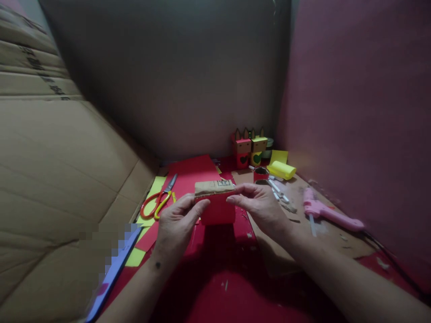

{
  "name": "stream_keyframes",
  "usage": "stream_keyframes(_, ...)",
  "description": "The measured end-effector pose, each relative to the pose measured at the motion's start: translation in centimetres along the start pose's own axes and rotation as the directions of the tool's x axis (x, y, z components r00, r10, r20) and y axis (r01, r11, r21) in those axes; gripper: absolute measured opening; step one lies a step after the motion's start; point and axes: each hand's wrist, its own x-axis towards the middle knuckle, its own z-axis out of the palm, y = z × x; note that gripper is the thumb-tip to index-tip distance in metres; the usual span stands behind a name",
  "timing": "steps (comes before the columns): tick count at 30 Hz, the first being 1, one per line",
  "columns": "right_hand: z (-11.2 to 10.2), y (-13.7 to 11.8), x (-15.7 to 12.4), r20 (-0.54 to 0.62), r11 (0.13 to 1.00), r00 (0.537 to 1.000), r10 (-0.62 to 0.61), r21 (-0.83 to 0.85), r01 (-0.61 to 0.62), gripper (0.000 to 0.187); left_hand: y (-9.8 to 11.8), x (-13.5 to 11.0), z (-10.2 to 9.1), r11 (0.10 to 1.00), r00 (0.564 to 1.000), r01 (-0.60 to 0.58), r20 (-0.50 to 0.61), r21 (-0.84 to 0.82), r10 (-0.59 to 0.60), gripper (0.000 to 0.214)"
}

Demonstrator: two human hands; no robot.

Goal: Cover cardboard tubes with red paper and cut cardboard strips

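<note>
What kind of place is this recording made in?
Probably a makeshift papercraft corner, walled by cardboard sheets. Scissors, a pink glue gun and finished paper box figures surround the left hand and right hand, which hold a red-papered cardboard piece.

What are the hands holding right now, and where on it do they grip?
A cardboard piece wrapped in red paper: left hand pinches its left edge, right hand its right edge.
</note>
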Motion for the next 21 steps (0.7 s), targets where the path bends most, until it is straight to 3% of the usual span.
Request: stream_keyframes(21,0.12,-0.22,-0.12,-0.016,1.0,1.0,0.021,0.022,-0.021,0.011,-0.18,-0.27,0.13,0.999,1.0,-0.019,-0.004,0.041,0.019,0.025)
